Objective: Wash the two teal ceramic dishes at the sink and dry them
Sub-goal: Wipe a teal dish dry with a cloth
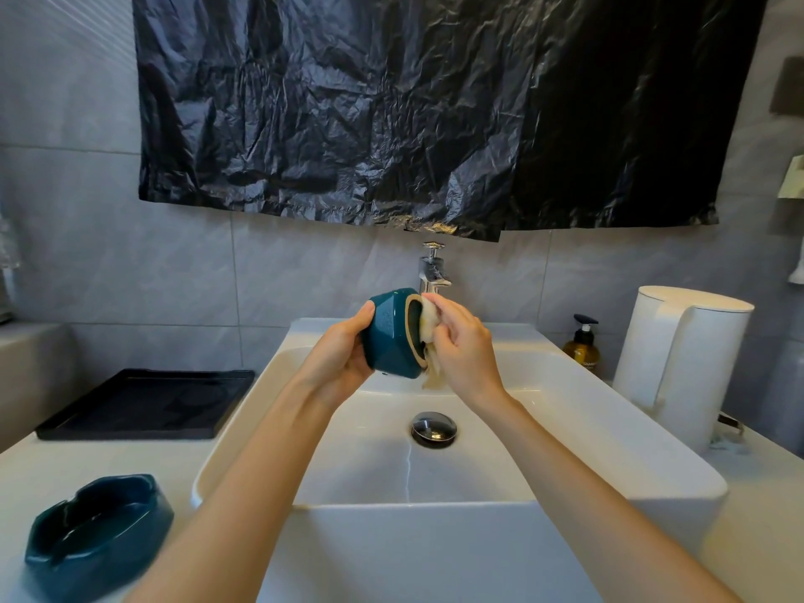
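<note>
Both arms (269, 450) stretched forward and converging, left hand (343, 350) cupped with fingers curled round the dish (391, 337) held on its side, right hand (463, 346) opposite, fingers bunched, pinching a cloth (428, 328) against the dish's rim.

Cloth (428, 324) and right hand (463, 346) are covering the mouth of the held teal dish (387, 337), so its inside is not showing. Right fingers are hiding most of the cloth; only a tuft above and a tail below are peeking out. Dish body is blocking the left hand (337, 354) palm. Dish and right hand are hiding the faucet (430, 267) spout tip; cannot tell if water is running. Soap bottle (582, 346) label is showing too small to read. Top edge is cropping the black plastic sheet (391, 102); bottom edge is cropping both forearms. Right edge is cutting off a grey item (787, 87) and a pale item (794, 176), both unidentifiable.
</note>
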Available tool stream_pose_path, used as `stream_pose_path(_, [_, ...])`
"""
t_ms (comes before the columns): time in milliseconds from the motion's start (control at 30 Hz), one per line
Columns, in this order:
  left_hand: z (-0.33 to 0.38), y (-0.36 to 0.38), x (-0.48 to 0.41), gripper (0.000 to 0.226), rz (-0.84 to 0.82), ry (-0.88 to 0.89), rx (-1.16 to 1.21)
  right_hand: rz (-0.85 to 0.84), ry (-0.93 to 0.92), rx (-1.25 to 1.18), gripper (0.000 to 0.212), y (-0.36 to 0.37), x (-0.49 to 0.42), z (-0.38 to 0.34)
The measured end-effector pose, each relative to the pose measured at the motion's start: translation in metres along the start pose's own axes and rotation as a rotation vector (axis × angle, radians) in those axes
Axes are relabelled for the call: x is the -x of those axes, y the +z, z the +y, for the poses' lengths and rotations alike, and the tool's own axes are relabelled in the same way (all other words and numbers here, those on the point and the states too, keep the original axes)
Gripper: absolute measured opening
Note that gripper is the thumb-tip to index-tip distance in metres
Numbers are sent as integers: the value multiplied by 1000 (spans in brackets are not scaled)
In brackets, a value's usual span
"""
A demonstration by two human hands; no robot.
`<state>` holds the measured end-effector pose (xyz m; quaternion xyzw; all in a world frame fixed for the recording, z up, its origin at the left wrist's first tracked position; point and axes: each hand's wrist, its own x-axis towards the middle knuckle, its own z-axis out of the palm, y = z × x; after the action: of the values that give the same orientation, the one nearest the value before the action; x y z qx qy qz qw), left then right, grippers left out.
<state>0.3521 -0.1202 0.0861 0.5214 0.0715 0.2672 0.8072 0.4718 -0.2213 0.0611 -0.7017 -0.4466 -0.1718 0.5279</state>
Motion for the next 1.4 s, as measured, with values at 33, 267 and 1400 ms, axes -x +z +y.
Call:
stream_pose_path(33, [0,-1,-1,27,16,12,30,-11,34,-45,38,0,1,0])
stream_pose_path(267, [2,-12,-14,37,173,109,280,-123,305,-469,34,1,10,-6])
stream_pose_path(1400, [-9,-10,-19,33,62,-1,-13,67,-82,-204,29,3,12,-8])
